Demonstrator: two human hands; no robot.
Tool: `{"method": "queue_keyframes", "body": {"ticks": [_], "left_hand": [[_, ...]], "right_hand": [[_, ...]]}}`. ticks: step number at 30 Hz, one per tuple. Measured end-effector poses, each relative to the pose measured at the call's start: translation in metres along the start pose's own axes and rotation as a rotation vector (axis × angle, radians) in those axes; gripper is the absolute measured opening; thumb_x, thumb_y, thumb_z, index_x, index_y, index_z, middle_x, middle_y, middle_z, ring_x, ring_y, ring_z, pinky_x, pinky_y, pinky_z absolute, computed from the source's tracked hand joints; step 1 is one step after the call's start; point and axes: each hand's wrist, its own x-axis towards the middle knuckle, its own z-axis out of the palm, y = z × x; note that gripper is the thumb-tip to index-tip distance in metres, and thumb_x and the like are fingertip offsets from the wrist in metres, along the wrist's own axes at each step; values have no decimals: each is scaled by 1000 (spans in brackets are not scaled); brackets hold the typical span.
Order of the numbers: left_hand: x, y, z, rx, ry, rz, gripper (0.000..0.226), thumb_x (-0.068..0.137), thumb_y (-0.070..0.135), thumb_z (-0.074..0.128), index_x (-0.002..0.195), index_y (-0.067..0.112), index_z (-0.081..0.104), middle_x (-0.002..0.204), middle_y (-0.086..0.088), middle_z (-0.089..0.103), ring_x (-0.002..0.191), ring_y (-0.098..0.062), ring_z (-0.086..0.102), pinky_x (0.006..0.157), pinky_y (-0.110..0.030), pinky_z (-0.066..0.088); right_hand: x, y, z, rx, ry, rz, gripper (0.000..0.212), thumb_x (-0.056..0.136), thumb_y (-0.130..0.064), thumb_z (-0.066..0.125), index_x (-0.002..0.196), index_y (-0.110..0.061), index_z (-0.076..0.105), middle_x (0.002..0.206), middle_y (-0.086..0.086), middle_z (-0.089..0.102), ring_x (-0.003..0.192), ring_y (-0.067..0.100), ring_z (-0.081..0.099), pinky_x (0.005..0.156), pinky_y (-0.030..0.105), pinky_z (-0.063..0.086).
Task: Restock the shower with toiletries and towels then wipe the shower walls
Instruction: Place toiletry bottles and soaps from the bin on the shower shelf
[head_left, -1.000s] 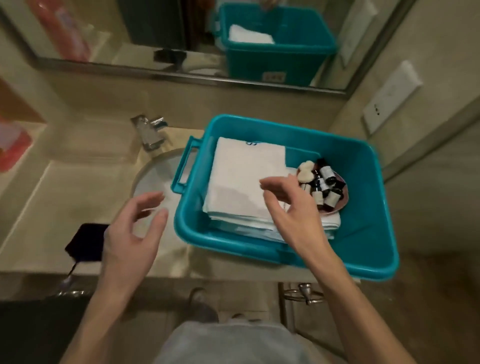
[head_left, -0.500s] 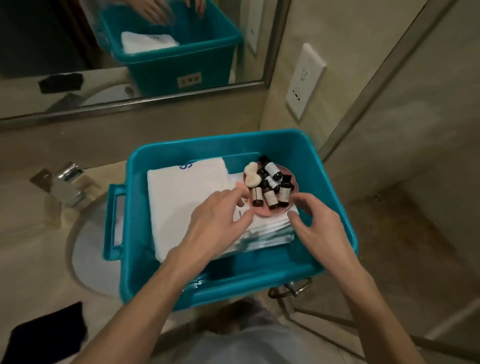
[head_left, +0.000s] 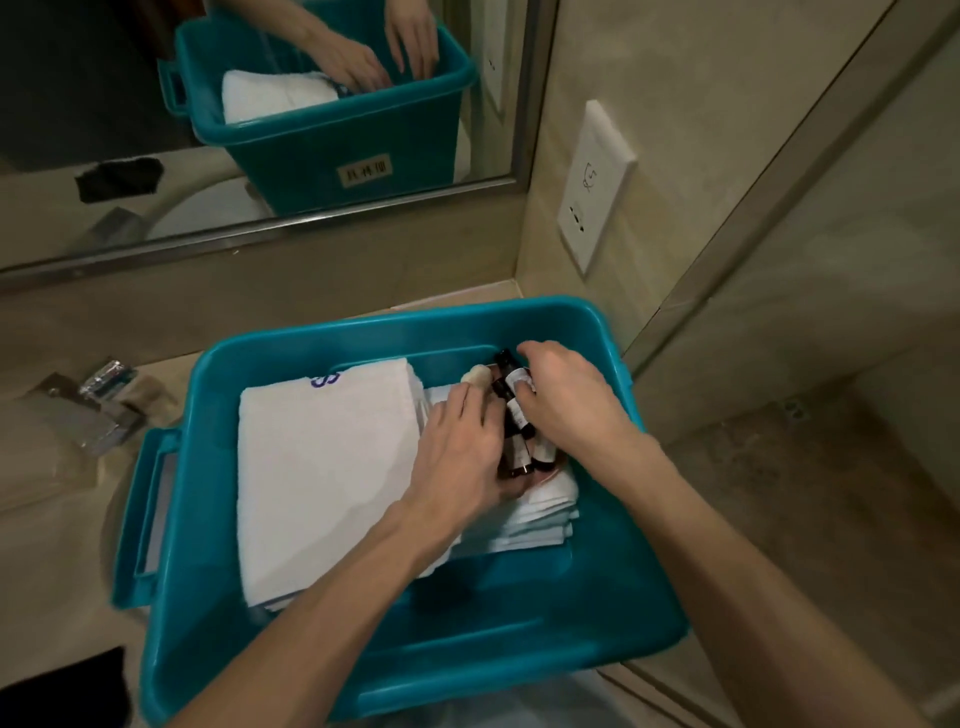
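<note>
A teal plastic bin (head_left: 613, 618) stands on the vanity counter, partly over the sink. Inside lies a stack of folded white towels (head_left: 322, 467). On the right part of the stack sits a small pink dish (head_left: 546, 477) holding several small brown bottles (head_left: 515, 413) and a pale soap (head_left: 477, 375). My left hand (head_left: 460, 449) presses against the dish's left side, fingers curled at its edge. My right hand (head_left: 569, 402) wraps over the bottles and the dish's right side. Most of the dish is hidden by both hands.
A chrome faucet (head_left: 101, 402) and the round sink basin (head_left: 122, 514) lie left of the bin. A mirror (head_left: 130, 93) runs along the back wall and a white wall socket (head_left: 595, 189) is at the right. A metal-framed partition (head_left: 753, 208) stands further right. A black object (head_left: 67, 686) lies bottom left.
Both hands went from hovering in front of the bin to closing in on the pink dish from left and right. My view turned right and moved closer to the bin.
</note>
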Motion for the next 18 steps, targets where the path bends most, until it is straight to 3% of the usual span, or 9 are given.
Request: {"method": "queue_keyframes", "body": {"ticks": [4, 9, 13, 18], "left_hand": [[2, 0, 7, -4, -31, -16, 98, 78, 83, 50, 141, 8, 50, 153, -11, 41, 144, -29, 32, 119, -40, 28], [4, -2, 14, -6, -43, 7, 99, 75, 78, 58, 144, 8, 47, 158, -11, 35, 150, -27, 23, 123, -40, 23], [-2, -7, 5, -97, -33, 34, 100, 67, 67, 69, 145, 9, 46, 159, -9, 33, 150, -25, 21, 124, -39, 22], [-19, -12, -22, -329, 19, 7, 85, 66, 55, 74, 137, 18, 47, 145, 1, 48, 137, -15, 38, 113, -34, 37]], "right_hand": [[16, -3, 4, -52, -41, 14, 6, 93, -14, 52, 94, -9, 53, 104, 14, 62, 96, 38, 60, 67, 39, 41], [23, -3, 7, -97, -83, 76, 21, 92, -24, 63, 104, -7, 61, 106, 16, 67, 98, 39, 64, 68, 37, 40], [24, -4, 6, -50, -68, 117, 31, 85, -32, 71, 100, -7, 61, 102, 17, 68, 97, 40, 64, 71, 39, 45], [13, -8, -2, 123, 1, 203, 30, 75, -38, 71, 86, -10, 64, 80, 4, 66, 85, 35, 65, 68, 37, 52]]}}
